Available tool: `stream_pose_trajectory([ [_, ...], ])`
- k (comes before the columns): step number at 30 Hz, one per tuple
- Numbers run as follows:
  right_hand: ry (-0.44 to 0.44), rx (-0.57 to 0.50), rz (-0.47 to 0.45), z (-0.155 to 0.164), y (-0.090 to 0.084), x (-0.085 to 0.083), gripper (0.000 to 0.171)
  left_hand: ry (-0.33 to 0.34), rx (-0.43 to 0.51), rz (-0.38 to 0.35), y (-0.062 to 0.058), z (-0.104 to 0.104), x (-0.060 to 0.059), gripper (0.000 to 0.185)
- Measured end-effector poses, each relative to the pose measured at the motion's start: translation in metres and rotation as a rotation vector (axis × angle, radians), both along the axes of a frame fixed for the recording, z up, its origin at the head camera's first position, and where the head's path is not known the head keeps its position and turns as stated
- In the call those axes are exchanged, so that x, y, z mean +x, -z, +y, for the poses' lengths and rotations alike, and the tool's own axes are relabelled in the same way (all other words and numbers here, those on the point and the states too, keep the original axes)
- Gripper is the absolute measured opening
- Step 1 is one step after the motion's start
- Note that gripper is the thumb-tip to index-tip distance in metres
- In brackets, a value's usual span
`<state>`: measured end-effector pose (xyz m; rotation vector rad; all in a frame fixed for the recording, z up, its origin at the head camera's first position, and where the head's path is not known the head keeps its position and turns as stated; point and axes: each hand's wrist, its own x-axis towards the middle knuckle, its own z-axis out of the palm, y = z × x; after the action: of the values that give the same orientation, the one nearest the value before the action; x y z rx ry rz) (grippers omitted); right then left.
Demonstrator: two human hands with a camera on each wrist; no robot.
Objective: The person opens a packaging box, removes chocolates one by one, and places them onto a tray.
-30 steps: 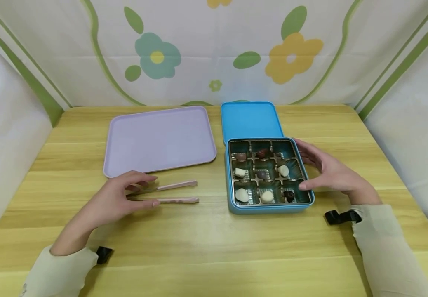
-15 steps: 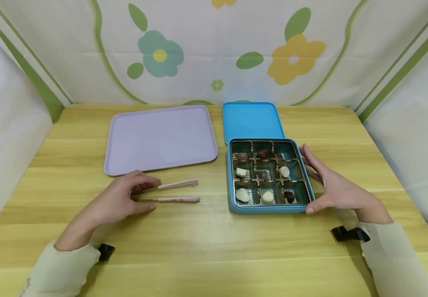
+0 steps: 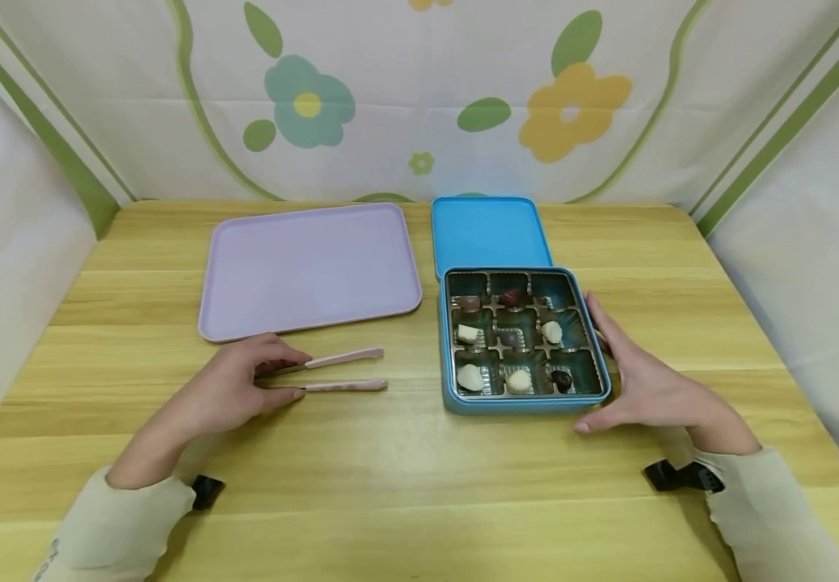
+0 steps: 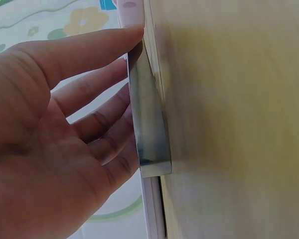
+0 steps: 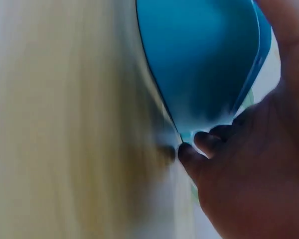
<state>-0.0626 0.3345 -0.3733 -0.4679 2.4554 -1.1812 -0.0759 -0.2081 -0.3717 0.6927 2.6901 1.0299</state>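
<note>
My left hand (image 3: pixel 274 381) lies on the wooden table (image 3: pixel 405 469), with thumb and fingers pinching the metal hinge end of pink tongs (image 3: pixel 343 370). The tongs' two arms point right toward the box. In the left wrist view the fingers (image 4: pixel 89 94) lie along the tongs' metal spine (image 4: pixel 147 129). My right hand (image 3: pixel 634 384) rests against the right wall of an open blue tin box (image 3: pixel 521 406), thumb by its front right corner. The box's compartments hold several chocolates (image 3: pixel 471 376), white and dark. The right wrist view shows the blue box (image 5: pixel 199 55) blurred beside my right hand (image 5: pixel 249 169).
A bare lilac tray (image 3: pixel 303 267) lies at the back left, just above the tongs. The box's blue lid (image 3: pixel 488 230) lies flat behind the box. Floral fabric walls close in the table on three sides. Black straps (image 3: pixel 204 489) sit at both wrists.
My right hand slid from over the box's right rim down to its right side and front corner. The left hand stayed on the tongs, and the view shifted slightly.
</note>
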Motion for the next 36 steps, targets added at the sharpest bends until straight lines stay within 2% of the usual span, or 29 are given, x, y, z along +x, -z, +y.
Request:
stream_pose_trajectory([
  [9,0.05,-0.065,0.018,-0.003,0.006,0.006,0.159,0.002,-0.017,-0.007,-0.001,0.004,0.001,0.035],
  [17,0.057,-0.12,0.035,-0.002,0.01,0.006,0.159,0.006,-0.016,-0.02,-0.001,0.004,0.002,0.034],
  [26,0.054,-0.182,0.016,-0.003,0.011,0.006,0.158,0.066,0.052,0.038,0.0,0.002,0.002,0.028],
  [33,0.033,-0.17,0.117,-0.003,0.004,-0.001,0.157,0.08,0.091,0.023,-0.003,0.002,0.001,0.028],
  [36,0.02,-0.169,0.113,-0.003,0.001,-0.005,0.156,0.083,0.091,0.03,-0.004,0.002,0.001,0.028],
])
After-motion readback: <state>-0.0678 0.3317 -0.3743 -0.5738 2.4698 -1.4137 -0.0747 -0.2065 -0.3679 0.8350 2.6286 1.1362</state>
